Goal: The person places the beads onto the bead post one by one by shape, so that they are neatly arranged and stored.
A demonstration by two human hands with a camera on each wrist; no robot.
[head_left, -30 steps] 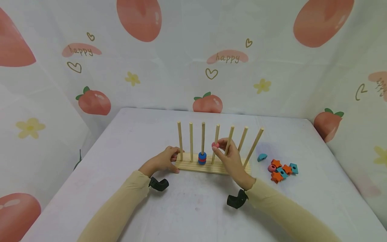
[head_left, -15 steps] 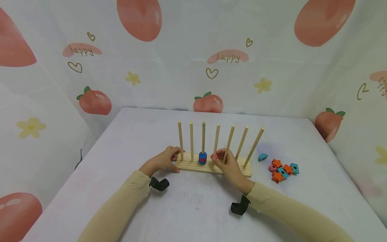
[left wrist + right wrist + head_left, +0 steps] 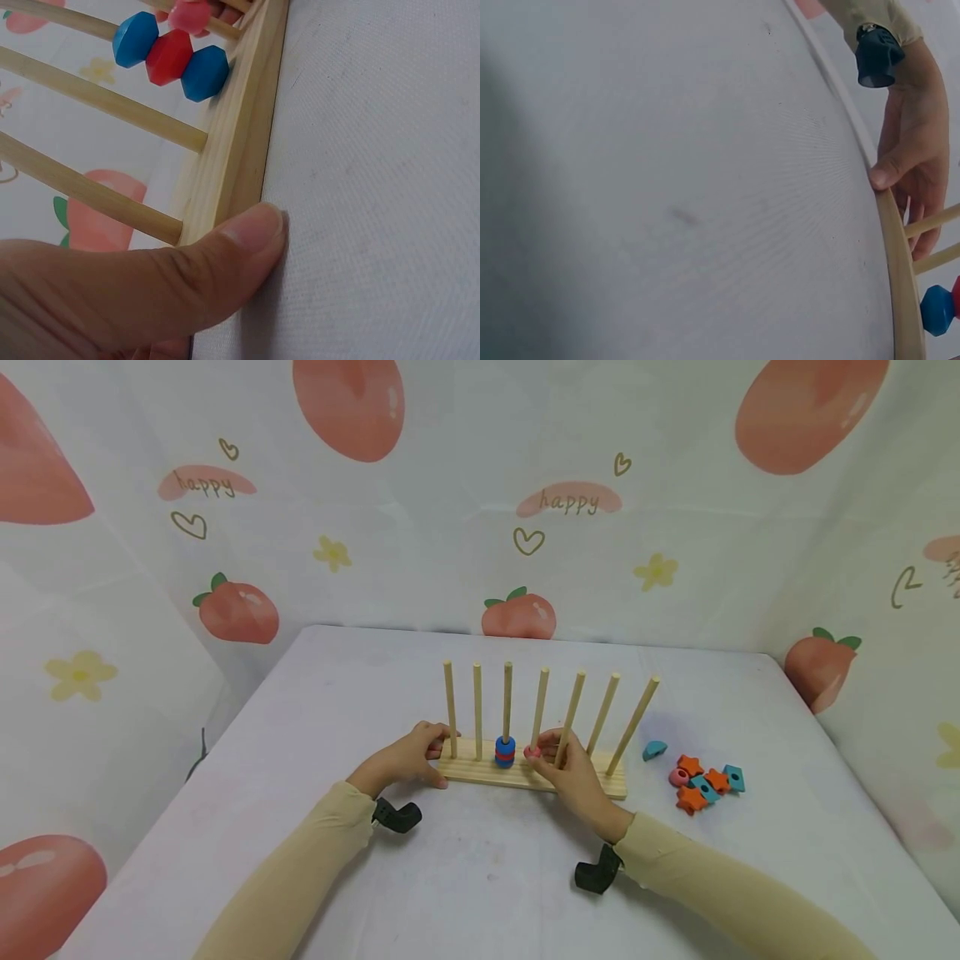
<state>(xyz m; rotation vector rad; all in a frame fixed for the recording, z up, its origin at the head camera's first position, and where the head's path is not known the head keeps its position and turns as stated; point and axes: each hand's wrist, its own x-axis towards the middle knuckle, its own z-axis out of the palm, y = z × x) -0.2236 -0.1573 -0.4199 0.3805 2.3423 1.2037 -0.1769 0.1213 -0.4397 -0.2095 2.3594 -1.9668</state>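
A wooden peg stand with a row of several upright pegs lies in front of me. My left hand grips its left end, the thumb at the near edge of the base in the left wrist view. On the third peg from the left sit a blue, a red and a blue bead, stacked; the left wrist view shows the red bead between the blue ones. My right hand pinches a pink bead low on the fourth peg, near the base. Its fingers partly hide the bead.
To the right of the stand lies a loose group of orange star beads, turquoise square beads and a pink bead. A turquoise half-round bead lies a little apart, nearer the stand. A patterned cloth hangs behind the white table.
My right hand has lowered the pink bead down the fourth peg, from about mid-height to near the base. My left hand has stayed at the stand's left end.
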